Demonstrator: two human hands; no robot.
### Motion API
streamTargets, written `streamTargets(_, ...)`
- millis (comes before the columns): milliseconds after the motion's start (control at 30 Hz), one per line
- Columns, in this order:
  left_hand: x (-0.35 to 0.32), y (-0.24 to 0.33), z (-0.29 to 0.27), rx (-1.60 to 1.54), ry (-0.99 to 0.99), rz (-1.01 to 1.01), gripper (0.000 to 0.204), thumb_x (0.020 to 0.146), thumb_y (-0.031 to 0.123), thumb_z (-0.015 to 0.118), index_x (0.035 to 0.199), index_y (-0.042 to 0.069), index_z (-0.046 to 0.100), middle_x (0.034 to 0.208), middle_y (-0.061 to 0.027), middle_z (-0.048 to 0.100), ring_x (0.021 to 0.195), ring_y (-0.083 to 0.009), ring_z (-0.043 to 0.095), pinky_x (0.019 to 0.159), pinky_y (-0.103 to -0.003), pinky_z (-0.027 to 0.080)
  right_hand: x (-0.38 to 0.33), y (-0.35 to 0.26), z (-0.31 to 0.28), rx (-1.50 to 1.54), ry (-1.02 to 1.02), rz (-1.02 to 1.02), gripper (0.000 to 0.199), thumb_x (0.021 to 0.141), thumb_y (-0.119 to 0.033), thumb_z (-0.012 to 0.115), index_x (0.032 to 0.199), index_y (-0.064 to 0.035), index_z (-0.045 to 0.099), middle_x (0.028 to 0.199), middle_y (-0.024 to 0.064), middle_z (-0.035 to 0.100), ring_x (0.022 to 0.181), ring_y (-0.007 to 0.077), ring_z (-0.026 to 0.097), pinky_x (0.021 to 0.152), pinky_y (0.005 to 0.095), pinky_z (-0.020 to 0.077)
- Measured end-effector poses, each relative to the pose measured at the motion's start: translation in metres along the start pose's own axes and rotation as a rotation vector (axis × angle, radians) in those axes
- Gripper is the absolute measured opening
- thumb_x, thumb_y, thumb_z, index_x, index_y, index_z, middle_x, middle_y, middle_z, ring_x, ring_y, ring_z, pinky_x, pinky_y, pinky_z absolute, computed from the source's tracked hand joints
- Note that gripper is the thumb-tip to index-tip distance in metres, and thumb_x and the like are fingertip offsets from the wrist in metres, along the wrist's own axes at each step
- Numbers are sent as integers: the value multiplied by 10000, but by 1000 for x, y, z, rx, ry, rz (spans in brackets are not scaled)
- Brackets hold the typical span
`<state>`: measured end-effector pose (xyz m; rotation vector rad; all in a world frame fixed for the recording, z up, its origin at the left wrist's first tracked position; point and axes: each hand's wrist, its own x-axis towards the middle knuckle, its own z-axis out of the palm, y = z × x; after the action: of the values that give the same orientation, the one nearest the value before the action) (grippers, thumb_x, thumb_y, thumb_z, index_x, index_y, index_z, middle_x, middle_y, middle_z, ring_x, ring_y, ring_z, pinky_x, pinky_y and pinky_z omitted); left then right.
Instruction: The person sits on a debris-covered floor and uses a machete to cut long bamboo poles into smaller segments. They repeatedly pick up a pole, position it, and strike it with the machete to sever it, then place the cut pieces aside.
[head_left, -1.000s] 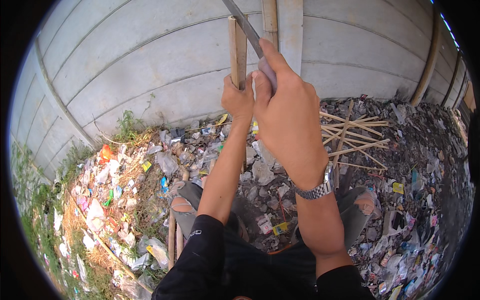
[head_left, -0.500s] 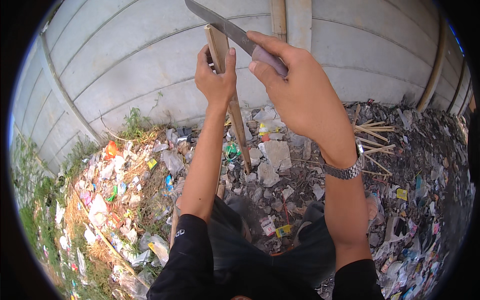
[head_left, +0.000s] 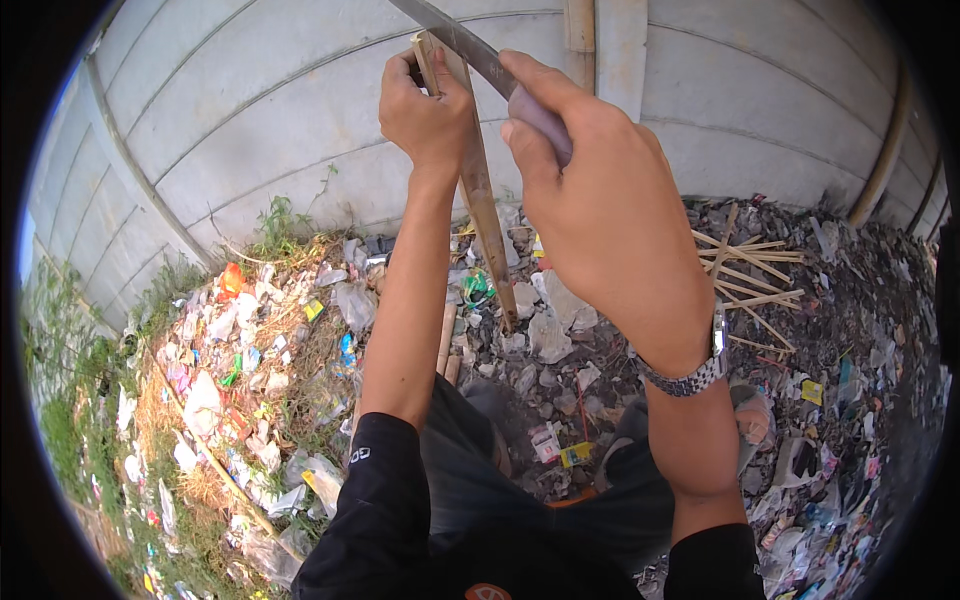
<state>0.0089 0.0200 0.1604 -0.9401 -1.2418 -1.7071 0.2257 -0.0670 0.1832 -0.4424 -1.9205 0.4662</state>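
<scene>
My left hand [head_left: 425, 110] grips the top of a long bamboo stick [head_left: 482, 205] that stands tilted, its lower end resting on the littered ground. My right hand [head_left: 600, 200] is closed around the pale handle of a large knife [head_left: 455, 40]. The grey blade runs up and left and lies against the top end of the stick, just above my left fingers. A metal watch [head_left: 695, 375] sits on my right wrist.
A grey concrete panel wall [head_left: 250, 120] rises just ahead. Plastic litter and dry grass [head_left: 250, 380] cover the ground at left. Several split bamboo strips [head_left: 750, 275] lie at right. My legs and sandalled foot [head_left: 750, 420] are below.
The stick's top and my left hand have shifted slightly right and lower in view. The knife blade has come down onto the stick's top end.
</scene>
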Motion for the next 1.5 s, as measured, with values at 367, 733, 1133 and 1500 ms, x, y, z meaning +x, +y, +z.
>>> streamTargets(367, -5, -6, 8, -49, 97, 92, 165, 870, 148, 712, 904, 15, 621, 813, -111, 645, 730, -286, 635, 671, -411, 496, -1, -3, -5, 4, -15, 49, 394, 946, -124, 586, 1311, 24, 604, 876, 311, 677, 841, 464, 676, 764, 504, 528)
streamTargets(733, -5, 1, 7, -143, 35, 19, 155, 884, 116, 711, 878, 3, 605, 778, -108, 630, 688, -268, 614, 659, -384, 491, 0, 2, -10, -79, 2, 19, 393, 940, -129, 587, 1317, -24, 627, 924, 268, 704, 838, 435, 689, 771, 494, 540)
streamTargets(1133, -15, 14, 17, -201, 11, -35, 193, 893, 138, 726, 860, 0, 596, 764, -113, 631, 682, -257, 607, 662, -374, 489, -1, 15, -23, 146, 33, 30, 417, 963, -131, 652, 1368, -40, 614, 790, -21, 548, 633, 67, 427, 576, 256, 392)
streamTargets(1500, -21, 26, 21, -264, -30, -64, 186, 873, 129, 735, 868, -5, 606, 767, -109, 641, 686, -241, 614, 661, -362, 495, -6, 7, -25, 79, -1, 73, 405, 957, -118, 638, 1345, -8, 610, 782, 90, 571, 685, 137, 498, 668, 305, 469)
